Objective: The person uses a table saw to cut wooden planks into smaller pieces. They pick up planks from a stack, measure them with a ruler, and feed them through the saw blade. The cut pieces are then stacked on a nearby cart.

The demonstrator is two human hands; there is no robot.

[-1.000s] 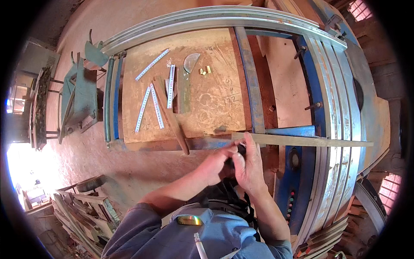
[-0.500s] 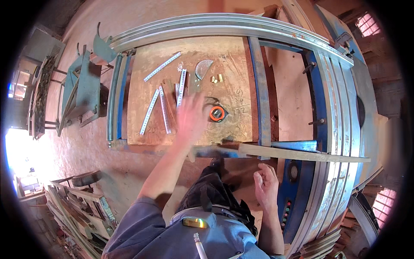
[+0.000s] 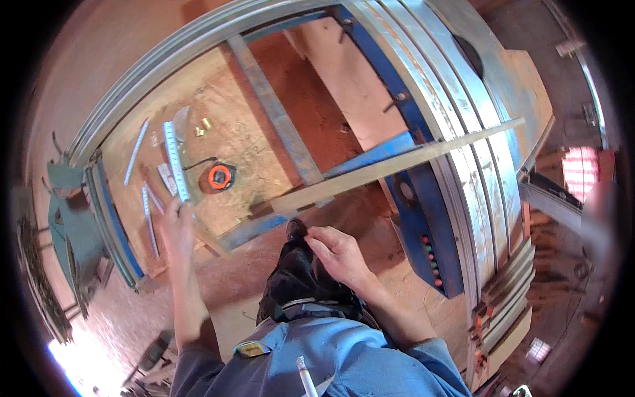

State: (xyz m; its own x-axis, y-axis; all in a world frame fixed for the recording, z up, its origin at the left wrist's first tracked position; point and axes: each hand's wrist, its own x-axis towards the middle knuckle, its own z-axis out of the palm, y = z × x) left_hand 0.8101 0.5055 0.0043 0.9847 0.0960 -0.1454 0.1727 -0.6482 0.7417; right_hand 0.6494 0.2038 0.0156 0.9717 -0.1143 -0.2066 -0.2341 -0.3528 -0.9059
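Observation:
My left hand (image 3: pixel 178 228) is closed round the near end of a white ruler strip (image 3: pixel 173 155) with blue markings, which points away over the wooden board (image 3: pixel 261 159). More marked strips (image 3: pixel 136 152) lie to its left. Right of the held strip sits a tape measure (image 3: pixel 220 176) with an orange ring. A semicircular metal plate (image 3: pixel 182 124) and small brass-coloured pieces (image 3: pixel 203 127) lie farther back. My right hand (image 3: pixel 338 255) is held in front of my legs with its fingers curled together; whether anything is inside them cannot be seen.
A long wooden batten (image 3: pixel 397 167) crosses the blue machine frame and metal rails (image 3: pixel 473 165) on the right. Coloured buttons (image 3: pixel 430 258) are set in the blue panel. Green metal parts (image 3: pixel 69 225) stand at left. A cigarette (image 3: pixel 306 378) juts up at the lower edge.
The view has turned, shifting the board leftward. My left hand has drawn back toward me and taken hold of a ruler strip. My right hand has moved inward, its fingers now curled.

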